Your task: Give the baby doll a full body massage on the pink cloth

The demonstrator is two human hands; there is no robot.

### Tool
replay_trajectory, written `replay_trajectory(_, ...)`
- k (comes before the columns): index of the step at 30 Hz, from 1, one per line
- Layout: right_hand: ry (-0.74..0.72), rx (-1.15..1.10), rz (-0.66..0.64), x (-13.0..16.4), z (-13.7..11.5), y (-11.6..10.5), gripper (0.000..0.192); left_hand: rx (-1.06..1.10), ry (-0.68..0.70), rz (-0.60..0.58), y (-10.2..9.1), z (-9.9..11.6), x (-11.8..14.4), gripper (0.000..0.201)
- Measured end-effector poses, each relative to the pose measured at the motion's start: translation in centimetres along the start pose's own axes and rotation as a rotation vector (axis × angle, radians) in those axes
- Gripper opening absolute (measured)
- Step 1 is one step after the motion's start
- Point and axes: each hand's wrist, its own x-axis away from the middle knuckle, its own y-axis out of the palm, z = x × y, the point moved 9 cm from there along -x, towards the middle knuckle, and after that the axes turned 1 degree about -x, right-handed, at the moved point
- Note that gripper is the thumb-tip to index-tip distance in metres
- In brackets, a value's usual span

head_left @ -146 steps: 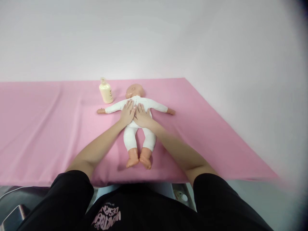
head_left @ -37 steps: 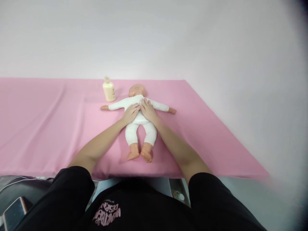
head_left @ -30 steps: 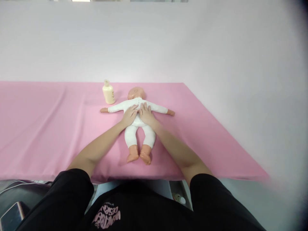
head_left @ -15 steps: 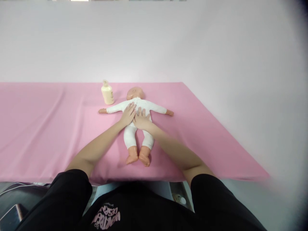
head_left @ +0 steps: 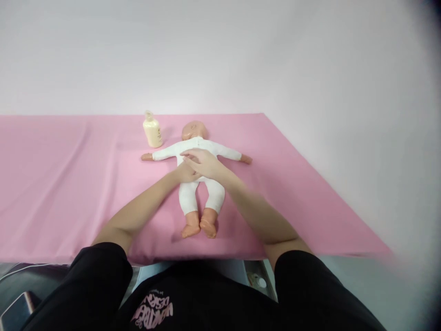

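1. Centrally, doll (head_left: pixel 203 144) lay on pink cloth (head_left: pixel 79 184), arms spread.
2. Right hand (head_left: pixel 204 163), open, crossed over left hand (head_left: pixel 186 173) at doll's belly.
3. Left's fingers mostly hidden; couldn't tell its state.
4. Bottle (head_left: pixel 152 133) stood near doll.

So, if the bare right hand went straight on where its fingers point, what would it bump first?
Probably the outstretched white sleeve of the tan baby doll, near the rounded cream bottle. Depth is unclear, so the right hand might pass above it.

Pink print (head_left: pixel 153 311) on the black shirt (head_left: pixel 206 299) reads partly "DES"; dark lettering (head_left: pixel 159 135) on the bottle (head_left: pixel 152 133) is illegible.
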Motion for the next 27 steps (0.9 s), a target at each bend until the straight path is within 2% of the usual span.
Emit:
replay_trajectory(1, -0.003, 0.066, 0.003, -0.3, 1.0, 0.4, 0.04, 0.017, 0.065, -0.013, 0.5, 0.5, 0.1, 0.044)
replay_trajectory(4, 0.07, 0.18, -0.19, -0.7, 5.4, 3.2, 0.043, 0.099, 0.271, -0.034, 1.2, 1.9, 0.4, 0.039)
replay_trajectory(6, 0.05, 0.178, -0.193, -0.9, 7.5, 3.6, 0.05, 0.198, 0.29, -0.017, 0.9, 1.6, 0.3, 0.035)
replay_trajectory(10, 0.078, 0.153, -0.129, -1.0, 10.7, 2.9, 0.058, 0.416, 0.163, 0.098, -0.2, -0.5, -0.6, 0.043)
replay_trajectory(12, 0.126, 0.159, -0.103, -1.0, 11.8, 2.4, 0.06, 0.422, 0.108, 0.165, -0.7, -1.4, -0.7, 0.046)
replay_trajectory(15, 0.223, 0.19, -0.064, -0.8, 13.3, 1.9, 0.062, 0.268, 0.027, 0.208, -1.3, -2.5, -0.5, 0.044)
replay_trajectory(21, 0.427, 0.284, 0.002, 0.3, 16.7, 0.4, 0.065, -0.031, -0.129, 0.073, -1.6, -3.6, 0.1, 0.053)
replay_trajectory(24, 0.476, 0.314, 0.05, 1.2, 17.9, -0.9, 0.064, -0.094, -0.203, 0.092, -2.1, -4.9, 0.3, 0.057)
replay_trajectory(27, 0.5, 0.387, 0.091, 2.0, 18.9, -2.0, 0.061, -0.155, -0.296, 0.136, -2.8, -7.0, 0.8, 0.06)
